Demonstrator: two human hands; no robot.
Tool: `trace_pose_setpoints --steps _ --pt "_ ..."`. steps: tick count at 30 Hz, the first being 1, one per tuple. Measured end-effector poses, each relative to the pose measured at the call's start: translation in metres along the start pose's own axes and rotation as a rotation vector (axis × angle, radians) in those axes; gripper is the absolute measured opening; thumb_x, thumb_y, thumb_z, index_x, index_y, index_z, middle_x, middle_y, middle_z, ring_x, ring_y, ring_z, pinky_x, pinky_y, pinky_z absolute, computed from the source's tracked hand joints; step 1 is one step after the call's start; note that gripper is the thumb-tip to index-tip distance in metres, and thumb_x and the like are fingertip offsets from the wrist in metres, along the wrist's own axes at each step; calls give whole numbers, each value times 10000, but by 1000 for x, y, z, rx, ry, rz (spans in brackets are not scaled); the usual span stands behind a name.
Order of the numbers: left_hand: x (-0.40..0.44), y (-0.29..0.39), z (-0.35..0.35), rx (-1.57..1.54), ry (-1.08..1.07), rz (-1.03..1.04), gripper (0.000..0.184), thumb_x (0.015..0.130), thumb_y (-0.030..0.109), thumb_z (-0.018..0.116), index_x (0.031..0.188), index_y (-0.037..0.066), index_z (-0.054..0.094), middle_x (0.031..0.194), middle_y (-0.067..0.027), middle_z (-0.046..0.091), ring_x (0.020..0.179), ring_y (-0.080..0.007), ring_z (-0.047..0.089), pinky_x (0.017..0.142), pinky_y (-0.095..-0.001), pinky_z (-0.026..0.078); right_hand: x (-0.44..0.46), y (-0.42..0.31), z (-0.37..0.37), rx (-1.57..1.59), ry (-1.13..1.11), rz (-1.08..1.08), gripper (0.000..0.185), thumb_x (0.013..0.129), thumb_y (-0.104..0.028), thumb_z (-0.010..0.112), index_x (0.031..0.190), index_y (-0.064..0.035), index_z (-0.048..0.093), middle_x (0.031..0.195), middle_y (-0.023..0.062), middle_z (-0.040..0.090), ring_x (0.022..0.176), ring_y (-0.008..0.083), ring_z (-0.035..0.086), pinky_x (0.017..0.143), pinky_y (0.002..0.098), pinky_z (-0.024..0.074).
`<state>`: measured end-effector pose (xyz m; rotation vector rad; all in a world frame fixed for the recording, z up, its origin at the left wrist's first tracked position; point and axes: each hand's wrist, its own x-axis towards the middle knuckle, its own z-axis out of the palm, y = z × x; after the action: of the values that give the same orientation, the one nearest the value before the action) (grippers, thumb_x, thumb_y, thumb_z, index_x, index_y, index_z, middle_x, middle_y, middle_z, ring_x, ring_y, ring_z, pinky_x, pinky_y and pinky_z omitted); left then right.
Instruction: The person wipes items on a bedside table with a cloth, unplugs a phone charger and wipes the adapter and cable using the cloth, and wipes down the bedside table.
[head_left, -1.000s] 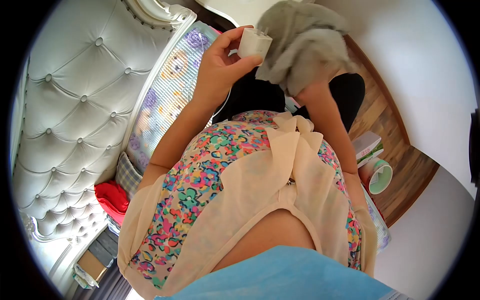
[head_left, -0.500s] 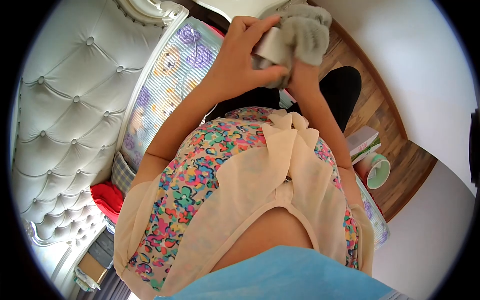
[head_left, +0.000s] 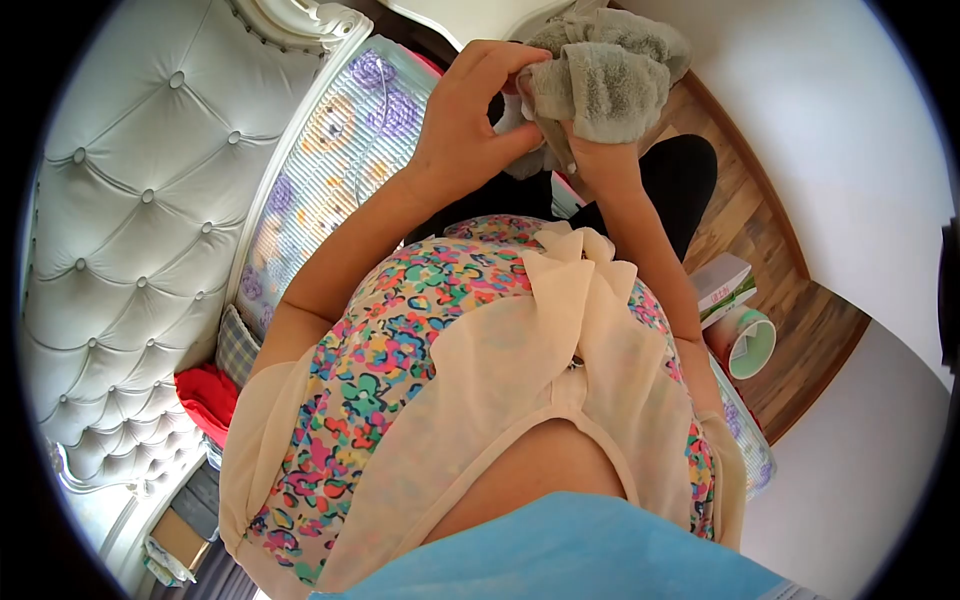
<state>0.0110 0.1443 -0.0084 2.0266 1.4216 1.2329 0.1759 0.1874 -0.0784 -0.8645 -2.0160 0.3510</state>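
Note:
A bunched, fuzzy grey cloth (head_left: 610, 90) is held up in front of my knees, with soft folds and a ribbed pile. My left hand (head_left: 470, 125) reaches in from the left, its fingertips on the cloth's left edge and its thumb below, curled around that side. Some paler whitish material shows between thumb and fingers; what it is I cannot make out. My right hand (head_left: 600, 165) goes up into the cloth from below. Only its wrist and heel show, and the folds hide the fingers.
Left is a bed with a tufted white headboard (head_left: 150, 195) and a flowered mat (head_left: 330, 150). A red cloth (head_left: 207, 398) lies beside a checked pillow (head_left: 234, 343). Right, a white box (head_left: 722, 280) and a green-lined cylindrical container (head_left: 748, 345) are by the wooden floor (head_left: 800, 330).
The grey cloth has shifted slightly right and down, its folds spreading wider. My left fingers have closed in on its edge, and the white patch between my hands is now mostly covered.

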Motion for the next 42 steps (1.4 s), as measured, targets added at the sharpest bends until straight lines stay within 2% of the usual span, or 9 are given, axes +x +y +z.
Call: trace_pose_setpoints --steps 5,9,13,15,20,22,25,32,42 --pt "-3 2 0 -56 -5 -20 547 618 59 747 1138 59 577 997 -68 565 877 -185 574 774 -282 474 -2 6 5 -212 9 -63 393 877 -168 606 1251 -70 539 1259 134 516 1142 321 489 998 406 360" --pt "-5 0 -1 -122 45 -78 543 608 66 767 1115 52 573 983 -72 558 845 -185 571 766 -284 476 8 -11 3 928 167 812 350 912 -165 562 1234 -33 534 1226 122 533 1124 247 507 997 379 375" --pt "-5 -6 -2 -83 79 -76 527 620 66 764 1110 46 571 985 -69 552 840 -173 572 762 -280 479 -4 5 -3 704 -131 451 381 853 -145 609 1218 -53 553 1217 114 540 1155 252 487 1002 380 368" --pt "-4 0 1 62 80 -7 516 628 102 761 1100 52 561 994 -88 549 824 -211 585 735 -303 496 -3 3 3 -177 -71 -164 395 825 -144 635 1206 -63 567 1213 118 543 1136 295 495 990 406 367" --pt "-6 2 6 -31 63 -58 517 640 82 763 1109 41 549 1006 -80 554 840 -188 587 765 -296 490 5 2 -1 -137 -99 -51 369 868 -184 626 1217 -84 565 1216 107 545 1146 288 487 982 413 371" --pt "-7 2 5 -48 44 -95 507 664 54 755 1122 33 541 1025 -67 563 878 -163 587 797 -285 484 17 -17 -2 1119 169 857 361 889 -238 630 1210 -90 558 1185 71 570 1107 215 525 934 375 425" --pt "-7 -3 3 -455 69 -195 531 711 32 750 1172 34 488 1101 -81 566 944 -163 594 844 -300 487 29 -14 -17 1466 162 1122 371 894 -276 635 1201 -86 549 1148 42 590 1037 154 558 873 320 465" --pt "-6 -10 7 -400 178 -147 568 692 26 758 1177 35 463 1163 -103 565 911 -164 620 817 -292 510 13 -7 -15 515 -67 417 315 855 -220 669 1122 -73 592 1109 46 597 1024 169 567 868 314 470" --pt "-12 -7 6 -390 156 -103 587 695 47 784 1176 36 447 1215 -132 538 941 -180 617 800 -294 520 21 -15 -18 1349 -44 849 385 734 -127 792 1071 -74 611 1009 15 624 917 127 596 810 290 499"
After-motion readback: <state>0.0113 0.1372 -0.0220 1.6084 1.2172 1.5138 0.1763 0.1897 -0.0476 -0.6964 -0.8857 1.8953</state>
